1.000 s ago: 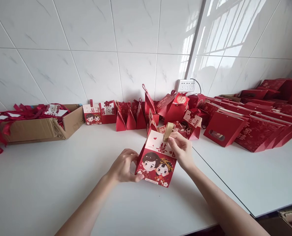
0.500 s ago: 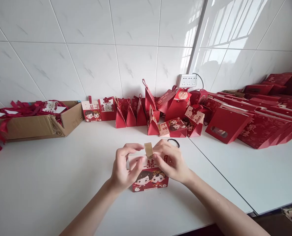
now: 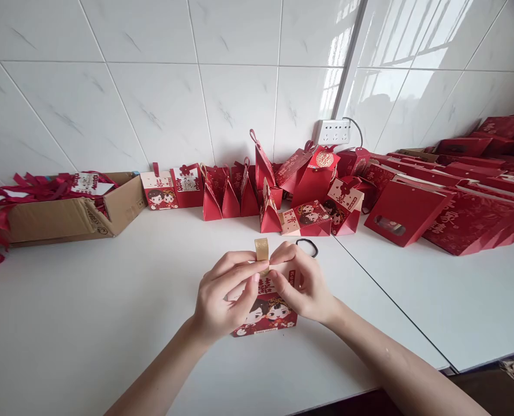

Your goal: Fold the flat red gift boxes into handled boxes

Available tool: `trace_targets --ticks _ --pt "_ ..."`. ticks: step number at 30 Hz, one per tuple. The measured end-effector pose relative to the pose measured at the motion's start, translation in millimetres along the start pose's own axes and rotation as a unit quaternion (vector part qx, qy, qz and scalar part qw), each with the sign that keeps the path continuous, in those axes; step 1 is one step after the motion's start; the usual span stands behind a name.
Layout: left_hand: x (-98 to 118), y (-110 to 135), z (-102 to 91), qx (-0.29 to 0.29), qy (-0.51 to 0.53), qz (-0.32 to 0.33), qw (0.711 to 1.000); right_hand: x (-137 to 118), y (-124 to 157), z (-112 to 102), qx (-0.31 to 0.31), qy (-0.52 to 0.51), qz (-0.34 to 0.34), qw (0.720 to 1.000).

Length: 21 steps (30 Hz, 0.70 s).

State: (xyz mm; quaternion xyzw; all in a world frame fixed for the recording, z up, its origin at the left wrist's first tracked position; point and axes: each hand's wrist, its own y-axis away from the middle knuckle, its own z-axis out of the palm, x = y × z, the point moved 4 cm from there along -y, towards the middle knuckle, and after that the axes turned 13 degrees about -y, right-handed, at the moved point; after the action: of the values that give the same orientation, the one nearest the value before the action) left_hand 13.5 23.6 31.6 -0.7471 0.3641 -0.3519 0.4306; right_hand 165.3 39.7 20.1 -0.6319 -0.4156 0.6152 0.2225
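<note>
A small red and cream gift box (image 3: 276, 323) stands upright on the table, with two cartoon faces and a red character on its front. Out of its top edge rises a gold ribbon loop (image 3: 261, 249). My left hand (image 3: 224, 297) is closed, thumb and fingers pinched at the base of the loop, covering the box's upper left. On the other side, my right hand (image 3: 304, 284) pinches the top edge close by the ribbon. The fingertips nearly meet and hide part of the ribbon's base.
Behind the hands, several finished red gift boxes (image 3: 313, 185) stand and lie along the tiled wall. A cardboard box (image 3: 62, 222) of red ribbons is at left. Red bags (image 3: 406, 216) lean in rows at right. A black hair tie (image 3: 308, 247) and a power strip (image 3: 333, 132) are also there.
My left fingers have closed in on the base of the gold loop, where they were apart before. The loop stands slightly higher. My right hand stays nearly in place.
</note>
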Motion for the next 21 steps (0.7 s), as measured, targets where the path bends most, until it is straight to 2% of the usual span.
trace_targets --ticks 3,13,17,21 --pt "-0.7 -0.1 -0.4 0.003 0.002 -0.010 1.000 1.2 0.3 0.0 -0.003 -0.005 0.001 1.000" --pt "0.8 -0.6 0.5 0.028 -0.052 0.022 0.998 3.7 0.8 2.4 0.017 -0.014 0.027 0.999" --pt "-1.5 0.9 1.8 0.015 -0.036 0.002 0.999 4.6 -0.1 2.9 0.025 -0.016 0.040 0.999" --pt "-2.2 1.0 2.9 0.018 -0.010 -0.006 1.000 2.7 -0.7 2.5 0.019 -0.006 0.018 1.000"
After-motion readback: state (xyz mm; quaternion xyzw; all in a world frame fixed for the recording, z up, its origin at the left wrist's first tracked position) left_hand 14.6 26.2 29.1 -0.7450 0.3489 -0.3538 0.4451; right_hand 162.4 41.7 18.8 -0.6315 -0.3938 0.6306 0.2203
